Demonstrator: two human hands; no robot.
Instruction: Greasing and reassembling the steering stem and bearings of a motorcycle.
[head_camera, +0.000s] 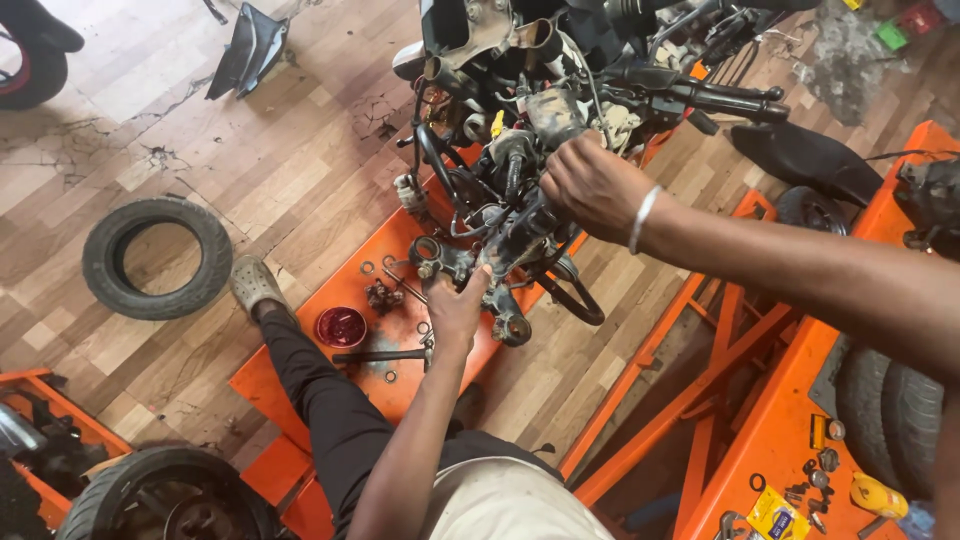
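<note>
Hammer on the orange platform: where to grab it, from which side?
Grip the hammer by its dark handle, the long bare part lying flat and pointing left. Come from above, at the left end. The head end sits by the left hand and loose washers; the red cap is just above the handle.

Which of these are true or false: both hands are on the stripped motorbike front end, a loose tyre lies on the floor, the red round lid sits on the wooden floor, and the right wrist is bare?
1. Both hands, left hand and right hand, are on the stripped motorbike front end: true.
2. A loose tyre lies on the floor: true.
3. The red round lid sits on the wooden floor: false, it sits on the orange platform.
4. The right wrist is bare: false, it wears a pale bangle.
</note>
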